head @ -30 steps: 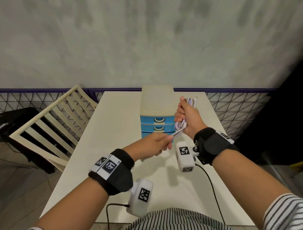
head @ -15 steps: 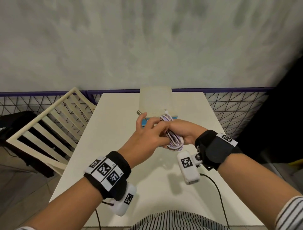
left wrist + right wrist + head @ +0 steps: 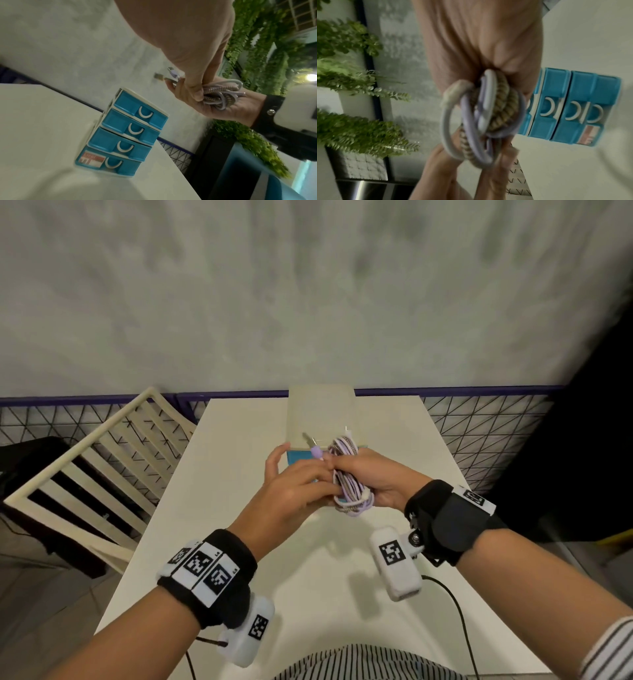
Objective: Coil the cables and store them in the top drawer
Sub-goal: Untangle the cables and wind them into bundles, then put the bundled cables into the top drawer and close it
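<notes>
Right hand (image 3: 373, 477) grips coiled cables (image 3: 349, 491), left hand (image 3: 291, 494) pinching them above closed drawer unit (image 3: 126, 129).

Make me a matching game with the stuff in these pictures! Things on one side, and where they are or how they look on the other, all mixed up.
Things:
1. cable bundle
2. top drawer
3. chair
4. red label

Descriptions:
A. beside the table, on the left
B. on the bottom drawer
C. coiled, held in the right hand
D. blue and closed

Pairs: 1-C, 2-D, 3-A, 4-B
</notes>
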